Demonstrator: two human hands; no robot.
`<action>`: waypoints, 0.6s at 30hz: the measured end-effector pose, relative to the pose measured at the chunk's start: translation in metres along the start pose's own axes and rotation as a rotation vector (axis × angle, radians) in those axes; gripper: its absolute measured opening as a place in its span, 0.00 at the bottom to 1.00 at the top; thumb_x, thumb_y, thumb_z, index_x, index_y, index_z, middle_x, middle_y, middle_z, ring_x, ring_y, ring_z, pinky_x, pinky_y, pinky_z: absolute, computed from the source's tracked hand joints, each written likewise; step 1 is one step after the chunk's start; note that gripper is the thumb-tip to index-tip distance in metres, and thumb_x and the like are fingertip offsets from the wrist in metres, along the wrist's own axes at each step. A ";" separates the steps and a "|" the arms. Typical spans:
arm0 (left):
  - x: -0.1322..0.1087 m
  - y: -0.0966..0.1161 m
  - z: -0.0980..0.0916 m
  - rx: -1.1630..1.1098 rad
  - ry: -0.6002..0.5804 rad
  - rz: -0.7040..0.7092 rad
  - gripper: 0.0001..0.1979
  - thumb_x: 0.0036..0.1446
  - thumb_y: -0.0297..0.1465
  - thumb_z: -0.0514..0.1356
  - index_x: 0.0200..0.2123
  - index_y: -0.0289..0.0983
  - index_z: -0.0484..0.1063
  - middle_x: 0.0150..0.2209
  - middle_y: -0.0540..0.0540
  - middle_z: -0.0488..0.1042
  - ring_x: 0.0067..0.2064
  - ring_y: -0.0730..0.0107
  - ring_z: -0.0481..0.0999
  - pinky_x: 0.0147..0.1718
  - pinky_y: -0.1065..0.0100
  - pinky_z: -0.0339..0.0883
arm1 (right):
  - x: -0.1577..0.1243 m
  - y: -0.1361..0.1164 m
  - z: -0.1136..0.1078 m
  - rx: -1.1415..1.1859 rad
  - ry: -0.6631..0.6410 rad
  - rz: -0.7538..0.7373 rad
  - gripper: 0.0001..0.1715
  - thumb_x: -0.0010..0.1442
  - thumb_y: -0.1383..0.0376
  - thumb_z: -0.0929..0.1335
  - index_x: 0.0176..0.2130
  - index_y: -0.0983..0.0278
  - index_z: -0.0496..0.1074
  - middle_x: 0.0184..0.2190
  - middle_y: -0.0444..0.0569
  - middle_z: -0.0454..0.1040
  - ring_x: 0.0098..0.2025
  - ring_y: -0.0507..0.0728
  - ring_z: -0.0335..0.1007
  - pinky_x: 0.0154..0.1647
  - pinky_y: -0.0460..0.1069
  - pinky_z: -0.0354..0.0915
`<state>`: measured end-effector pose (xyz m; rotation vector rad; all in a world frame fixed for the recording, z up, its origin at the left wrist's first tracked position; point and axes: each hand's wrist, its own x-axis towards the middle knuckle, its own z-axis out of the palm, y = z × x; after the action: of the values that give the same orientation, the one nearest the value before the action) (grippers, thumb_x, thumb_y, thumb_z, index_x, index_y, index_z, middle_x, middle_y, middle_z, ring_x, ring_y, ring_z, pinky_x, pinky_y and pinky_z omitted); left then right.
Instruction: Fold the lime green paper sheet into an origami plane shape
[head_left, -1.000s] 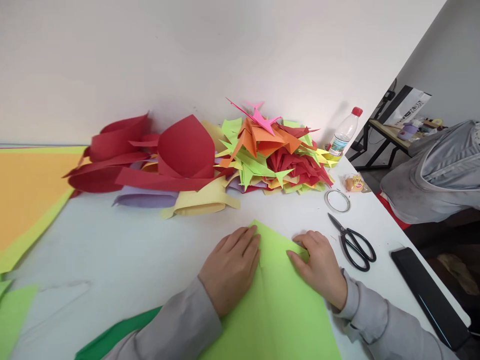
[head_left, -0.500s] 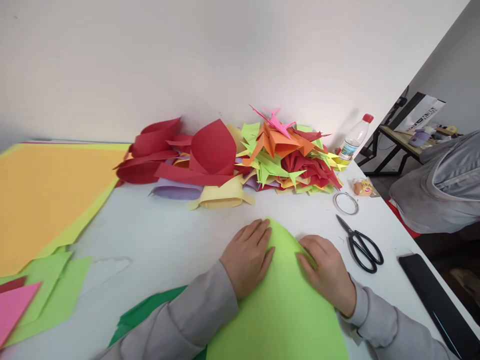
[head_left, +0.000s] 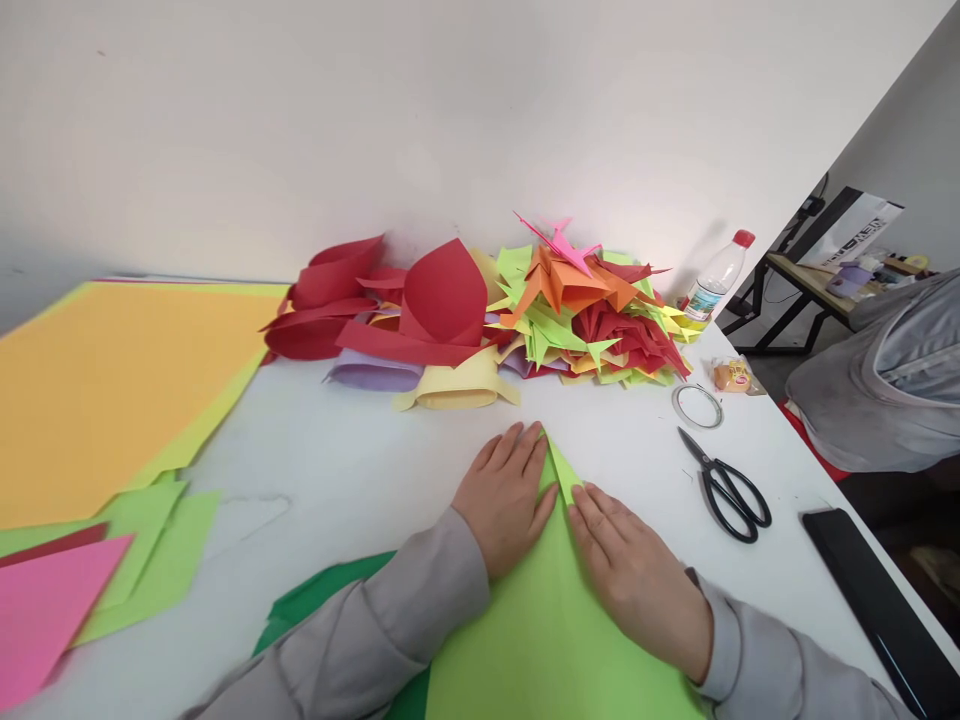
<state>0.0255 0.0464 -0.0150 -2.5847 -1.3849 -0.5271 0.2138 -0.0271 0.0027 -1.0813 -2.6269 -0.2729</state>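
A large sheet of light green paper [head_left: 555,640] lies before me, its far end narrowing to a point with the right edge folded over as a slim flap. My left hand [head_left: 510,495] rests flat on the left side near that tip, fingers stretched out. Flat on the folded edge lies my right hand [head_left: 634,570], its fingers extended along the flap and pressing it. Part of the sheet runs out of view at the bottom. Dark green paper [head_left: 330,590] shows under my left forearm.
Behind are red paper shapes [head_left: 442,300] and a heap of folded paper stars [head_left: 570,300]. To the right lie scissors [head_left: 727,490], a tape ring [head_left: 697,407], a wrapped snack [head_left: 733,376], a bottle [head_left: 716,275] and a black flat object [head_left: 870,600]. Orange sheets [head_left: 135,390] lie left.
My right hand has brought the green sheet's right edge over to the left and flattened it into a fold. Its fingers have gone from curled to extended. My left hand stays near the tip.
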 end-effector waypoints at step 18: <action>0.005 -0.007 -0.008 -0.014 -0.074 -0.070 0.30 0.59 0.43 0.50 0.58 0.29 0.65 0.60 0.31 0.64 0.59 0.43 0.64 0.51 0.49 0.64 | 0.006 0.009 -0.029 0.372 -0.239 0.124 0.36 0.65 0.59 0.62 0.66 0.70 0.49 0.67 0.58 0.48 0.69 0.62 0.40 0.65 0.60 0.55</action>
<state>0.0200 0.0517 -0.0059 -2.5994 -1.5055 -0.4571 0.2218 -0.0250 0.0325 -1.1957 -2.6454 0.3804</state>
